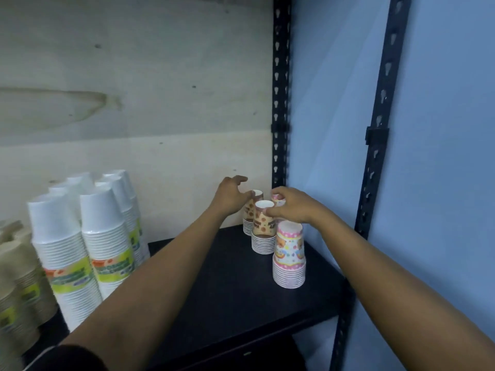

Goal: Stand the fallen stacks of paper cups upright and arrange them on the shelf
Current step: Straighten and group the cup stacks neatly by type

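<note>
Several small stacks of printed paper cups stand upside down at the right end of the black shelf (pixel 230 285). A pink-patterned stack (pixel 289 255) is nearest. Behind it stands a brown-patterned stack (pixel 263 228), then a second brown stack (pixel 250 210) at the back, and a pink stack (pixel 278 200) in the corner, mostly hidden. My left hand (pixel 231 195) has its fingers spread, touching the back brown stack. My right hand (pixel 292 206) reaches over the stacks, fingertips on the rim of the middle brown stack and on the corner pink one.
Tall wrapped stacks of white cups (pixel 104 236) stand at the left of the shelf, with brown cup stacks (pixel 18 277) at the far left. A pale wooden back panel (pixel 160 129), dark slotted uprights (pixel 281 103) and a blue wall (pixel 442 156) bound the space.
</note>
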